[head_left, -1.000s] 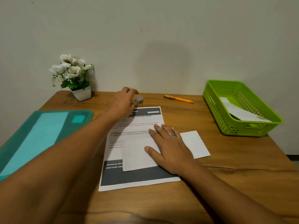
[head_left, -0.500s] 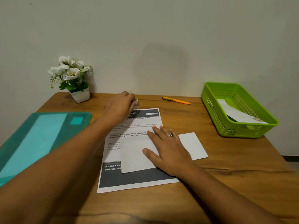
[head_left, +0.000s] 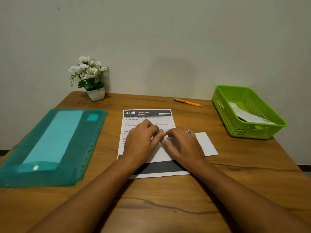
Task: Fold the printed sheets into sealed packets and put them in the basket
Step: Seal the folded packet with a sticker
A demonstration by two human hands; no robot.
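A printed sheet (head_left: 148, 113) headed "3405 Dining Area" lies flat in the middle of the wooden table. A folded white sheet (head_left: 206, 143) rests across it, sticking out to the right. My left hand (head_left: 141, 142) is above the fold and curled around a small silver tape roll (head_left: 161, 130), which is mostly hidden. My right hand (head_left: 183, 143) rests on the folded sheet, and its fingertips meet the left fingertips at the roll. Whether it pinches tape is hidden. The green basket (head_left: 252, 130) at the right holds one white packet (head_left: 249, 116).
A teal plastic folder (head_left: 50, 145) lies at the left side of the table. An orange pen (head_left: 188, 102) lies near the wall, left of the basket. A small white pot of white flowers (head_left: 90, 78) stands at the back left.
My left hand has come back from the far edge of the printed sheet with the tape roll and now meets the right hand over the fold. The right fingers have curled in.
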